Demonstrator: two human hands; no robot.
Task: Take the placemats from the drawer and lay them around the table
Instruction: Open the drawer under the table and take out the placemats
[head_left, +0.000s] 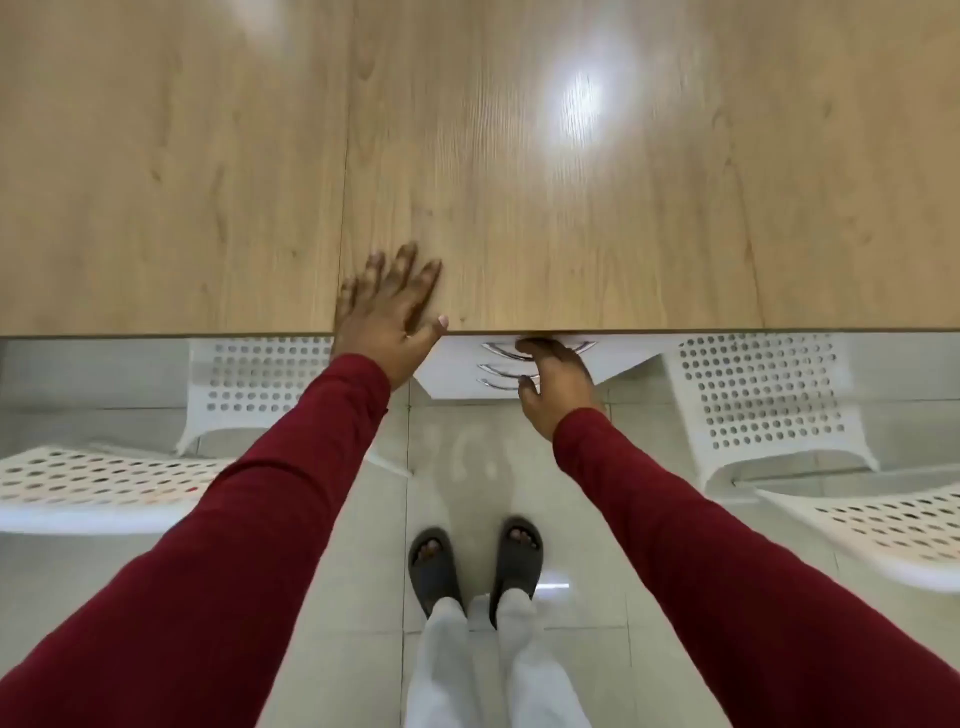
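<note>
Head view: left hand (387, 317) spread flat on wooden table (519, 156), right hand (558, 382) grip curled on drawer handle (501, 351) above tiled floor (363, 571).

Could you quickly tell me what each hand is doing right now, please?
Left hand: open, flat on the table edge, holding nothing.
Right hand: fingers curled at the top drawer handle; a firm grip cannot be told.
</note>
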